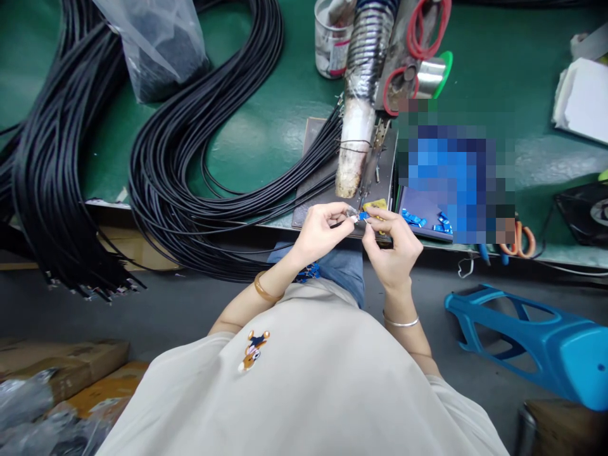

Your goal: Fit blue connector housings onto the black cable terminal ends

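My left hand [323,233] pinches a small metallic cable end just past the table's front edge. Facing it, my right hand [393,244] has its fingertips closed on a small blue piece [363,216], which touches or nearly touches that end. A yellow object [376,206] lies right behind the fingertips. Above the hands, a wrapped metal duct [357,130] points down at a dark board [316,166]. Black cables [266,206] run in from the left onto the board. More blue pieces [413,218] lie in a dark tray [427,202] to the right.
On the green table [536,95] are a large cable bundle [47,158], a plastic bag [164,50], a clear cup [331,44], a solder spool [432,76] and orange-handled scissors [522,240]. A blue plastic stool [536,342] stands at right, with cardboard boxes [90,367] at lower left.
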`<state>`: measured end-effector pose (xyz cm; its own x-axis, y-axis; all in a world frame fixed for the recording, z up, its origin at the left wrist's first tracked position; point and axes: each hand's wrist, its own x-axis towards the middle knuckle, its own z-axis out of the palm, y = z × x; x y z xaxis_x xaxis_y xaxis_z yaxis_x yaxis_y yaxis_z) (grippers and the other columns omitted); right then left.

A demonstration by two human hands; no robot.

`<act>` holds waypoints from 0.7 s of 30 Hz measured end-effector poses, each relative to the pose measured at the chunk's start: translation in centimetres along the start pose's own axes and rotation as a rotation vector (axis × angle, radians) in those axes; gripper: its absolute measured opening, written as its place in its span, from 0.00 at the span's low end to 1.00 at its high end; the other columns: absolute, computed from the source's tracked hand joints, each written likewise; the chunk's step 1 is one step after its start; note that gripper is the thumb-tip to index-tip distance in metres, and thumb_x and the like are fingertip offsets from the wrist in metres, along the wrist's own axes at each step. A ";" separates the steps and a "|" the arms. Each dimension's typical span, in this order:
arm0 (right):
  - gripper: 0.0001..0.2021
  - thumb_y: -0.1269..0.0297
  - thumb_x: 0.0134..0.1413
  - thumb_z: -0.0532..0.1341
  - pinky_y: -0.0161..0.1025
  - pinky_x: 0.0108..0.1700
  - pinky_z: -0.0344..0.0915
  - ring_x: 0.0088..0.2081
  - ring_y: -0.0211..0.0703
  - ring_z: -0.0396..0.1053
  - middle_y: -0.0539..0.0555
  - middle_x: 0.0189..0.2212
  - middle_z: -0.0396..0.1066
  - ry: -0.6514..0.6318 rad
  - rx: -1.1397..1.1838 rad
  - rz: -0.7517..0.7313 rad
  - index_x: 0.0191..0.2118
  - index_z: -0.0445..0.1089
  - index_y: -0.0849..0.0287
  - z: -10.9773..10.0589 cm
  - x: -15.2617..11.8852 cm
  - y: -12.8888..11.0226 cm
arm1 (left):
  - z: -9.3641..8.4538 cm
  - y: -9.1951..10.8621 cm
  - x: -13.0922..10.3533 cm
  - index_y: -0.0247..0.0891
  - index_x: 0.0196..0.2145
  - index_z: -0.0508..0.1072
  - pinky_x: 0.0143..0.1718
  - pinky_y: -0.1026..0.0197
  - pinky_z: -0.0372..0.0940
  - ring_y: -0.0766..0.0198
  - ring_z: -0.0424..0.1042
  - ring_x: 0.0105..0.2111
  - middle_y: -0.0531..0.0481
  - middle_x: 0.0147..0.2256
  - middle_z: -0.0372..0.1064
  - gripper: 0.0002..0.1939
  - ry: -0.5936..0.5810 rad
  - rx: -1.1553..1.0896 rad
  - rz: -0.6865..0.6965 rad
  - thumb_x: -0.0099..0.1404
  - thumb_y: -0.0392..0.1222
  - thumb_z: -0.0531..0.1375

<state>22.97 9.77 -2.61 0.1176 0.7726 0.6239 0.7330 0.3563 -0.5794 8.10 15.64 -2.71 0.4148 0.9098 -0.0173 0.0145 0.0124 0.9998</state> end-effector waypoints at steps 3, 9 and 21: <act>0.05 0.72 0.57 0.62 0.44 0.45 0.77 0.43 0.45 0.79 0.54 0.43 0.80 0.001 -0.001 -0.002 0.33 0.67 0.54 -0.1 0.0 0.0 | 0.0 0.1 0.0 0.33 0.28 0.72 0.26 0.67 0.54 0.73 0.57 0.22 0.55 0.22 0.60 0.06 -0.007 -0.007 0.005 0.60 0.39 0.61; 0.05 0.73 0.57 0.61 0.41 0.44 0.77 0.42 0.43 0.79 0.55 0.44 0.79 -0.057 0.009 -0.038 0.34 0.67 0.55 -0.3 -0.4 0.2 | 0.0 0.2 0.2 0.33 0.27 0.71 0.23 0.68 0.51 0.75 0.56 0.20 0.57 0.20 0.60 0.06 -0.079 -0.094 -0.045 0.59 0.38 0.62; 0.03 0.69 0.60 0.62 0.36 0.40 0.74 0.36 0.39 0.79 0.50 0.34 0.78 -0.056 0.093 -0.002 0.39 0.68 0.55 -1.7 -0.6 0.7 | -0.5 1.7 -3.0 0.35 0.33 0.73 0.28 0.67 0.58 0.71 0.63 0.25 0.52 0.26 0.70 0.10 -0.014 0.197 0.081 0.63 0.45 0.65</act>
<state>24.59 8.63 -2.51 0.0767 0.7994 0.5958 0.6677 0.4026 -0.6262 6.40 13.10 -0.95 0.4346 0.8985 0.0617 0.1572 -0.1431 0.9771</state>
